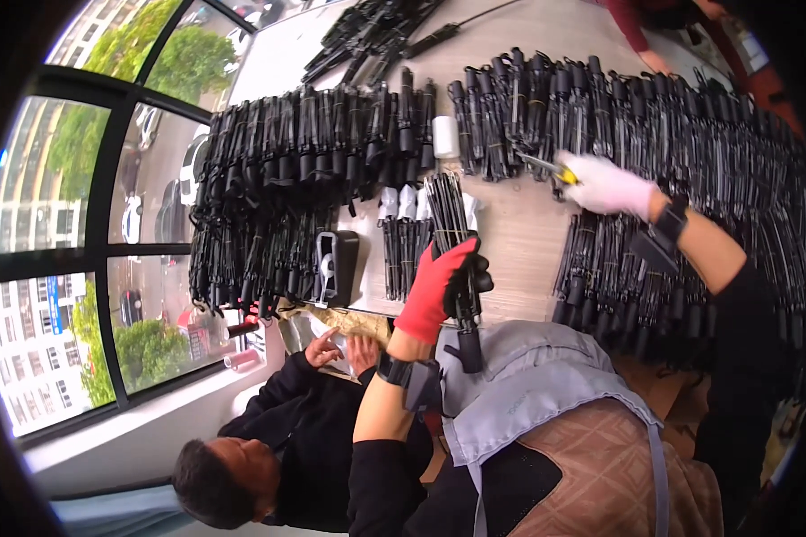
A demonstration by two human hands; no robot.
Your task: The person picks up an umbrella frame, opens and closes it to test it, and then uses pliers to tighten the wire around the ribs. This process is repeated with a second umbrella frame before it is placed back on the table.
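Note:
In a red and black glove, my left hand point(441, 282) is closed round a folded umbrella frame point(448, 206). The frame stands tilted in front of my apron, its bare metal ribs pointing up and away and its black handle end point(468, 349) hanging toward me. My right hand point(611, 185), in a white glove, grips a small pliers-like tool point(564, 175) with yellow and black handles. The tool's metal tip points left, near a row of folded umbrella frames point(528, 107); whether it touches them I cannot tell. Several frames with white-wrapped ends point(406, 233) lie just left of the held one.
More rows of black umbrella frames point(304, 134) cover the table point(510, 242) left and right. A white cylinder point(445, 137) stands between the far rows. A black box-like holder point(336, 268) is at the near left. One person point(313, 421) sits at my left; another's hand point(655, 63) rests far right.

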